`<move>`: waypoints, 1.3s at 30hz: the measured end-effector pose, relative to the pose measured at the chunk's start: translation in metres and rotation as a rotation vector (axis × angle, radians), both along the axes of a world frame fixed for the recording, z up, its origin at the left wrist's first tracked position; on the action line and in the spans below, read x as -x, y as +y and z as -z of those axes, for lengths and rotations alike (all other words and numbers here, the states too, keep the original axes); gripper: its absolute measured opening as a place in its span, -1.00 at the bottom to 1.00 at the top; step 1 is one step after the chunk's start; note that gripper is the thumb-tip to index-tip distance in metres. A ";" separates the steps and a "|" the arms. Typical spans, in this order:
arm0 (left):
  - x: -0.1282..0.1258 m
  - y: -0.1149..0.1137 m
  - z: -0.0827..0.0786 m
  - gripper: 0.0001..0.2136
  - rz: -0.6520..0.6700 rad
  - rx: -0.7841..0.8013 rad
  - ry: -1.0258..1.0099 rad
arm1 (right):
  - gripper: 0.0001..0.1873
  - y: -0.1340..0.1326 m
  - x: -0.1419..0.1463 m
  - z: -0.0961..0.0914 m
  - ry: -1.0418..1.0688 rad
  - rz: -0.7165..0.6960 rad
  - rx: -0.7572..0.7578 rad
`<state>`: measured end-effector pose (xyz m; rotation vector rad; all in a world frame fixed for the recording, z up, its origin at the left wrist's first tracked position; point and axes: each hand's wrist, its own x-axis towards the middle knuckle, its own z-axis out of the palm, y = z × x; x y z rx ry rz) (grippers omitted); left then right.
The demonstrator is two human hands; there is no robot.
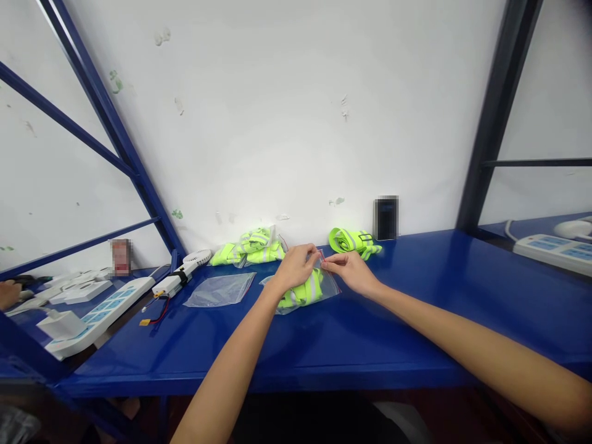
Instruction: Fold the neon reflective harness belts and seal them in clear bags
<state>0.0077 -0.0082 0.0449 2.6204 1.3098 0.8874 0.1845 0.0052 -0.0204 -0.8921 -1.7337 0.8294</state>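
Note:
A clear zip bag [330, 287] with a red-edged seal lies on the blue table, a folded yellow-green reflective vest [303, 292] inside it. My left hand [297, 264] is closed in a pinch at the bag's sealing edge, partly covering the vest. From the right, my right hand [352, 271] pinches the same edge between thumb and fingertips. Behind my right hand rests a rolled reflective vest [348, 240] outside any bag. Several bagged vests [252, 246] are heaped against the wall, and a flat zip bag [221, 290] lies to the left.
A power strip [104, 314] runs along the table's left side, near a small white fan [198, 256] and a battery lead with a yellow connector [150, 321]. A dark phone-like device [386, 219] leans on the wall. Another power strip [555, 251] lies far right. Another person's hand [9, 294] shows far left.

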 end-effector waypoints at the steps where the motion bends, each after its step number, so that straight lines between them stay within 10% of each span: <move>1: 0.001 0.000 -0.002 -0.74 0.021 0.028 -0.002 | -0.66 -0.001 0.001 -0.001 0.021 0.001 0.027; 39: 0.010 -0.001 -0.007 -0.79 0.092 0.204 -0.144 | -0.70 -0.014 0.009 -0.007 -0.139 0.044 -0.200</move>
